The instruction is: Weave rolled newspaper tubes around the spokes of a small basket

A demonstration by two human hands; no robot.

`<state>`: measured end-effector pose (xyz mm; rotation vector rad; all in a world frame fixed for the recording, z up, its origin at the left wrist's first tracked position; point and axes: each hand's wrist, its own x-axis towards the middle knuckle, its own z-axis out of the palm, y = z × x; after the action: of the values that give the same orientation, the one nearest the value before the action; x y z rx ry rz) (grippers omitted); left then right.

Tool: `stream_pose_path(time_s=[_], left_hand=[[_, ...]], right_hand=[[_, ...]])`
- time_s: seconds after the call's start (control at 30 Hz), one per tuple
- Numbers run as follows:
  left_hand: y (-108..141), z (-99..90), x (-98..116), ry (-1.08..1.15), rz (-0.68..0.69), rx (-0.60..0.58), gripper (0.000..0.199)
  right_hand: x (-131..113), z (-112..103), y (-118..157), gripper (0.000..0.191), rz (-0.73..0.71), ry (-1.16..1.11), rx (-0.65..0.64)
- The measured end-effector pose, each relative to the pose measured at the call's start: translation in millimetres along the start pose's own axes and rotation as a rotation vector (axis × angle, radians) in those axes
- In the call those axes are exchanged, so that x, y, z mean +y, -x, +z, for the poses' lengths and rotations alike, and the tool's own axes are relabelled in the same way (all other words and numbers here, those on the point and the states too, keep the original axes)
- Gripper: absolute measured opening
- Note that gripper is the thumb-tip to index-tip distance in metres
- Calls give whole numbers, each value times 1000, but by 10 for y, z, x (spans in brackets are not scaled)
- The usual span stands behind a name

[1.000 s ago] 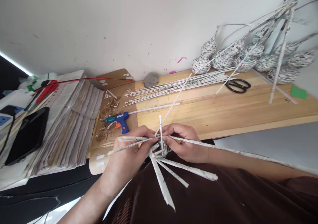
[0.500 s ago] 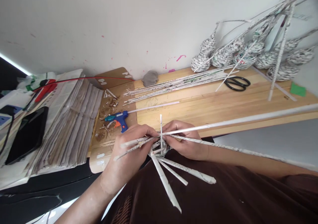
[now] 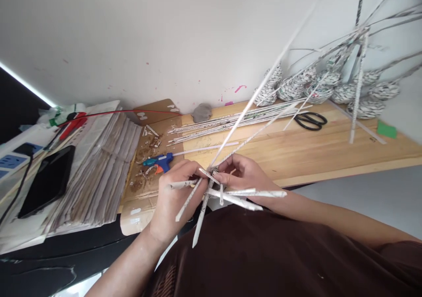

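Note:
Between my two hands, close to my body, is a small woven bundle of rolled newspaper tubes (image 3: pixel 234 199), with several short ends sticking out toward me. My left hand (image 3: pixel 180 193) grips the bundle from the left, its fingers closed on the tubes. On the other side my right hand (image 3: pixel 242 178) pinches the bundle with thumb and fingers near its centre. A long white paper tube (image 3: pixel 253 97) rises from the bundle up and to the right, and a second, printed one slants beside it. The fingers partly cover the weave.
A blue glue gun (image 3: pixel 161 161) lies on stained cardboard (image 3: pixel 138 196). Stacked newspapers (image 3: pixel 108 169) with a black phone (image 3: pixel 49 178) stand left. Loose paper tubes (image 3: pixel 231 123), black scissors (image 3: pixel 310 121) and woven paper gourd shapes (image 3: pixel 290 88) lie along the wall.
The bundle has turned between my hands. The long white tube has swung from nearly level to steeply upward, and the short ends point in different directions. The view has shifted slightly.

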<state>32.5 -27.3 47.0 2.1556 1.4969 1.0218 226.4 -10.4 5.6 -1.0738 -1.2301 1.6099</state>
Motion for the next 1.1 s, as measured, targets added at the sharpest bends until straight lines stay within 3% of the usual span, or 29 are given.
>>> stream_pose_path(time_s=[0.13,0.23,0.4,0.53,0.7,0.9,0.97,1.1], left_hand=[[-31,31,-80,54,-48,-23,13],[-59,25,-80,89,-86,-21,15],[-68,26,-36,76,-139,5,14],[-56,20,-6,90,-169,30,12],[-47,18,-24,133,-158,53,14],[-28,22,-79,198,-207,16,9],[-23,28,-86,185,-207,10,8],[-19,66,-111,97,-152,27,9]], right_hand=[[-129,-65,106,20,-355,373,-35],[-149,-65,154,40,-572,614,-106],[-118,26,135,17,-644,875,-3],[-125,95,79,8,-743,1047,-42],[-123,125,-7,6,-799,1005,-98],[-23,91,-38,2,-960,981,57],[9,79,-30,2,-900,873,98],[27,90,-19,8,-648,651,166]])
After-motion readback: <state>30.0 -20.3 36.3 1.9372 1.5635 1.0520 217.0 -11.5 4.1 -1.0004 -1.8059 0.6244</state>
